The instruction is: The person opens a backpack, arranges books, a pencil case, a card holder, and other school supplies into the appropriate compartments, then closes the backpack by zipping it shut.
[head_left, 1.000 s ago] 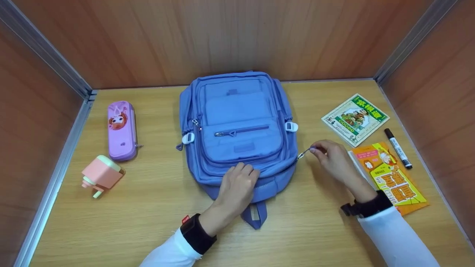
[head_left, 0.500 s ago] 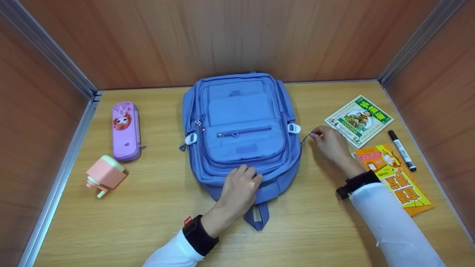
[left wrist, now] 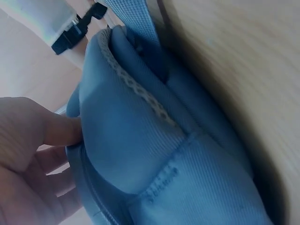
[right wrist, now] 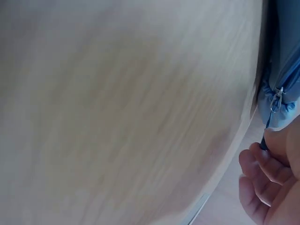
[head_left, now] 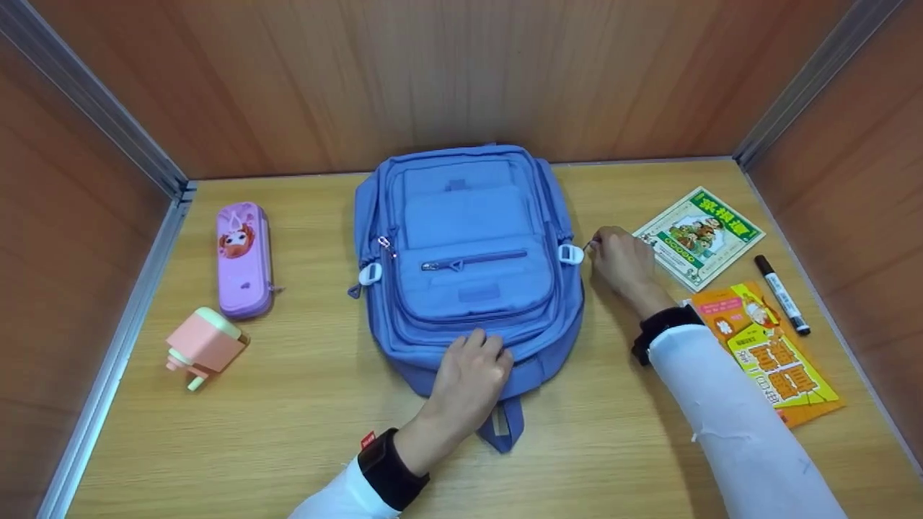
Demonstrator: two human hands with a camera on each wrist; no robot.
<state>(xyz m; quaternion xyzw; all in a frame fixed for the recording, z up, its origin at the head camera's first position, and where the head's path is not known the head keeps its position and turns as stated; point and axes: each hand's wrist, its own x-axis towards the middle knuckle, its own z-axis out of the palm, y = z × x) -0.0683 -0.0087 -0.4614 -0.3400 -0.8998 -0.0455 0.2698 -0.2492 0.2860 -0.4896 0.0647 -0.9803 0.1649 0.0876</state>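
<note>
panelled booth (head_left: 447,79), wood-grain walls (head_left: 65,216), metal strips (head_left: 94,97)

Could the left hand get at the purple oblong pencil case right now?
Probably, once the left hand releases the blue fabric backpack; nothing covers the pencil case or blocks its near side.

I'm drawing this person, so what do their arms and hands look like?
They wear white sleeves, with a wide black band round each wrist. A small red tag sticks out beside the left one. The left hand and right hand wear no gloves.
</note>
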